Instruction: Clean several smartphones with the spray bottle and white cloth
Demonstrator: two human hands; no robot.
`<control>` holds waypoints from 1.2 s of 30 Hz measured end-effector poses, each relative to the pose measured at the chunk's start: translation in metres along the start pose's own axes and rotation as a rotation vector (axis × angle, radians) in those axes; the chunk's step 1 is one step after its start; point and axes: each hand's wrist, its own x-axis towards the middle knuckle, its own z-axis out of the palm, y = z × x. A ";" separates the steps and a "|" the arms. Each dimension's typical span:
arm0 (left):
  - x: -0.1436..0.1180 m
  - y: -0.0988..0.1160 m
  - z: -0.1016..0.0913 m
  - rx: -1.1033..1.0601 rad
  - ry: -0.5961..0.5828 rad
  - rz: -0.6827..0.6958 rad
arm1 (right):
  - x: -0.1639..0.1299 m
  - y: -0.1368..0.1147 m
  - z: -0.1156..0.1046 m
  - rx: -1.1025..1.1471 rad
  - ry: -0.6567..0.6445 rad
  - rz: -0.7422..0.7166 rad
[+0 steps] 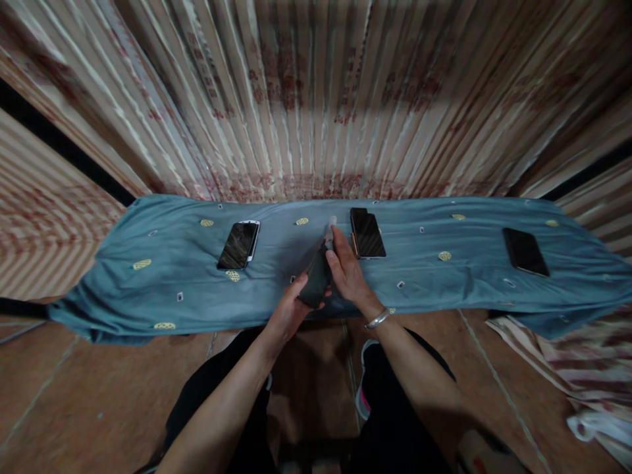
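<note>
A dark phone (315, 280) is tilted on edge above the cloth, between my two hands. My left hand (290, 308) is wrapped round its lower end, thumb on the near face and fingertips showing at the far side. My right hand (347, 268) is closed at the phone's upper end, its thumb against the edge. A small pale, translucent piece (332, 222) sticks out beyond the right fingers; its kind is unclear. Just right of that hand lie overlapping dark phones (370, 236). To the left, a black phone (237, 247) rests partly over a white-edged one (256, 238).
A blue cloth (276, 230) with yellow patterns covers the long, narrow table. Another dark phone (526, 251) lies toward the right end. A pleated, floral curtain (306, 99) hangs right behind. My knees are below the front edge, over a tiled floor (74, 388).
</note>
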 end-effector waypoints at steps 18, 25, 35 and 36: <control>0.006 0.005 -0.015 0.550 0.059 0.448 | 0.001 -0.020 0.017 0.290 0.006 0.169; 0.012 0.004 -0.031 0.999 0.131 0.754 | -0.009 -0.040 0.032 0.316 0.043 0.123; 0.021 0.004 -0.044 1.305 0.329 0.955 | 0.004 -0.024 0.031 0.463 0.210 0.265; 0.021 0.004 -0.043 1.324 0.335 0.972 | 0.006 -0.021 0.030 0.485 0.230 0.276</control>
